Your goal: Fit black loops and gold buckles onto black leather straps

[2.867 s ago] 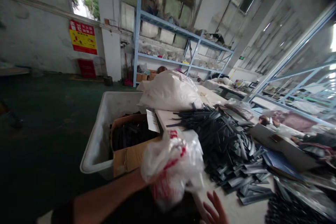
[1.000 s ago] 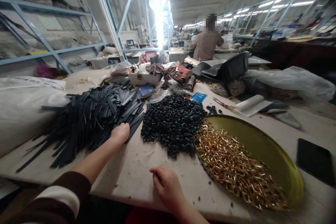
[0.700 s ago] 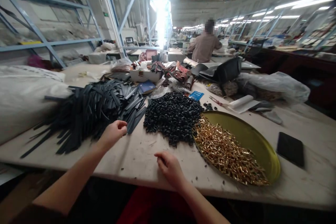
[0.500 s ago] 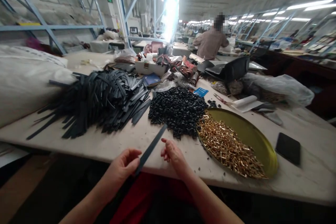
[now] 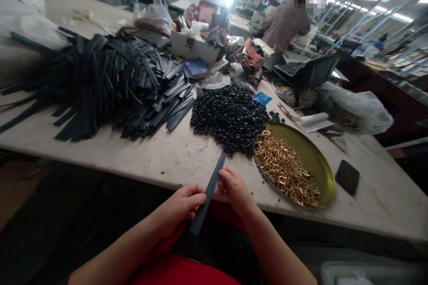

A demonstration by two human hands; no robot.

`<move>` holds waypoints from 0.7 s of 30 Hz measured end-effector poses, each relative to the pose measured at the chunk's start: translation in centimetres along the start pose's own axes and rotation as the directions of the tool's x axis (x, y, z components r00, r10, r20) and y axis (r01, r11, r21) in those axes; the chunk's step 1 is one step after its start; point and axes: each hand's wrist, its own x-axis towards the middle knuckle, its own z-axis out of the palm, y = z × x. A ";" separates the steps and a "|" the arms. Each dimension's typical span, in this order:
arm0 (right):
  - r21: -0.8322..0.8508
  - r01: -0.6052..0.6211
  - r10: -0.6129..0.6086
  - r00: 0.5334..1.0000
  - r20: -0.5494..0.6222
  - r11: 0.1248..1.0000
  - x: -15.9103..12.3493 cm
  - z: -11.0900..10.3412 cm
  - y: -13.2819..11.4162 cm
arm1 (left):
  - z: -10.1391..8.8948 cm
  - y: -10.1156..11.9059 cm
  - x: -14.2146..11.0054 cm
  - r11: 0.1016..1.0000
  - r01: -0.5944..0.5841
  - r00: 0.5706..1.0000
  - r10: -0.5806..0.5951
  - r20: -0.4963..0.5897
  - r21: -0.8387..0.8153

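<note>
- Gold metal buckles (image 5: 287,169) heaped in a round, olive-coloured tray (image 5: 317,156), on the table (image 5: 133,160).
- Dark strip (image 5: 209,193) slanting at the table's near edge, pinched between thumb and fingers of the left hand (image 5: 190,200); right hand (image 5: 234,187) curled nearly closed beside its upper part.
- White box (image 5: 194,49) behind, holding mixed scraps.

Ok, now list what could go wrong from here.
The black strip hangs past the table's near edge, so it could drop off if the left hand's fingers slip.

Its far end comes close to the heaped black loops; a careless swing might scatter some.

The gold-coloured buckles crowd the near side of the round tray, so a bump from the right arm could spill a few.
</note>
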 end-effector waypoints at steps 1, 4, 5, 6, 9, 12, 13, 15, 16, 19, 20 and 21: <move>0.010 -0.003 0.003 1.000 -0.014 1.000 0.3 -0.2 0.0 | 0.0 0.0 0.0 1.000 0.015 1.000 -0.015 -0.003 0.013; 0.038 0.019 -0.017 0.997 -0.073 0.999 0.7 -1.0 -0.2 | -0.9 0.0 0.3 0.999 0.036 0.999 -0.034 -0.038 0.040; 0.035 0.056 -0.052 0.993 -0.104 0.998 0.6 -1.3 -0.3 | -1.5 0.1 0.5 0.999 0.026 0.997 -0.024 -0.070 0.032; 0.008 0.111 -0.109 0.984 -0.142 0.994 0.3 -1.5 -0.5 | -2.1 0.4 0.8 1.000 0.003 0.993 -0.001 -0.114 0.014; -0.290 0.364 -0.425 0.886 -0.184 0.885 -1.3 -1.9 -0.9 | -3.5 1.7 1.8 0.984 -0.148 0.953 0.115 -0.279 -0.100; -0.611 0.637 -0.696 0.693 0.186 0.470 -3.0 -1.4 -1.0 | -2.9 3.2 2.9 0.949 -0.204 0.945 0.125 -0.303 -0.243; -0.648 0.696 -0.696 0.630 0.346 0.308 -3.3 -1.1 -1.0 | -2.4 3.5 3.3 0.943 -0.175 0.957 0.096 -0.273 -0.283; -0.669 0.742 -0.590 0.562 0.580 0.049 -3.4 -0.5 -0.8 | -1.1 4.0 3.9 0.940 -0.110 0.976 0.040 -0.215 -0.324; -0.666 0.745 -0.517 0.556 0.651 -0.037 -3.2 -0.3 -0.7 | -0.6 4.1 4.2 0.941 -0.096 0.978 0.029 -0.205 -0.325; -0.676 0.732 -0.390 0.599 0.699 -0.088 -1.6 -1.2 -1.0 | -0.3 4.1 4.9 0.958 -0.118 0.975 0.063 -0.212 -0.260; -0.718 0.694 -0.412 0.640 0.648 -0.052 -0.8 -2.0 -1.3 | -0.4 4.1 5.0 0.968 -0.121 0.976 0.075 -0.205 -0.220; -0.775 0.632 -0.459 0.687 0.563 -0.003 0.1 -2.8 -1.6 | -0.5 4.1 5.1 0.978 -0.113 0.979 0.079 -0.187 -0.178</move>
